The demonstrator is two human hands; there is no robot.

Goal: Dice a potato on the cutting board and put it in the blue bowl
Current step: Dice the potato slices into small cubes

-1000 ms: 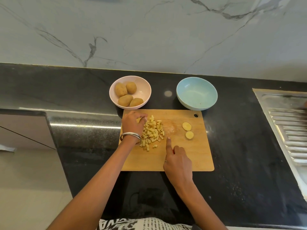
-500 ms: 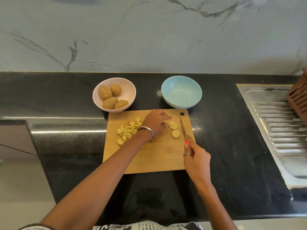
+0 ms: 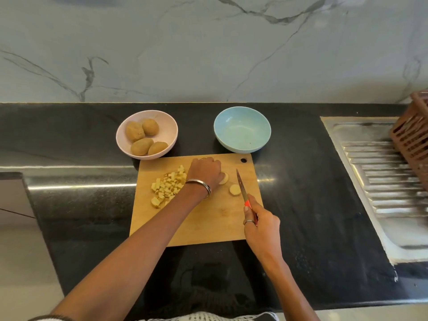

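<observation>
Most potato lies diced (image 3: 168,186) at frame centre; my left hand (image 3: 203,173) pinches a remaining slice (image 3: 224,178), my right hand (image 3: 260,228) grips the knife (image 3: 241,186), and the blue bowl (image 3: 242,129) is unfilled.

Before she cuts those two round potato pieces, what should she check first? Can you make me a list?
1. Knife held firmly in the right hand: ok.
2. Left hand on the far potato slice, holding it: ok.
3. Left fingertips clear of the blade: cannot tell, they are hidden under the hand.
4. Near slice lying flat on the cutting board: ok.
5. Diced pile out of the knife's way: ok, it sits left.
6. Blue bowl ready and empty: ok.
</observation>
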